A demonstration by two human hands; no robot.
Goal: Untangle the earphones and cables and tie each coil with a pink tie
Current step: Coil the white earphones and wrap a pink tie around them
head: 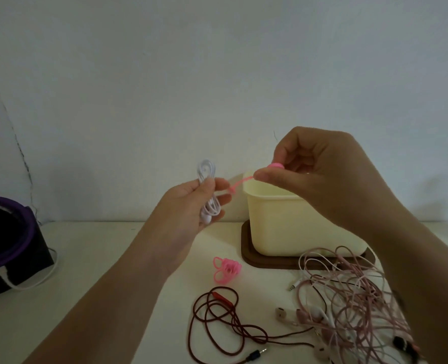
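My left hand [191,203] is raised above the table and grips a coiled white earphone cable [207,190], its loops sticking out above and below the fingers. My right hand [320,169] pinches one end of a pink tie [240,182] between thumb and fingers; the tie stretches tight from there to the coil at my left fingertips. A small pile of spare pink ties [226,269] lies on the table below. A dark red cable [217,319] lies loosely looped near the front. A tangle of pink and white earphones [349,298] sits to its right.
A cream plastic bin [296,232] stands on a brown wooden tray [246,248] behind the tangle, against the wall. At the far left is a black and purple device [4,237] with a white cord [33,281] trailing onto the white table [86,258].
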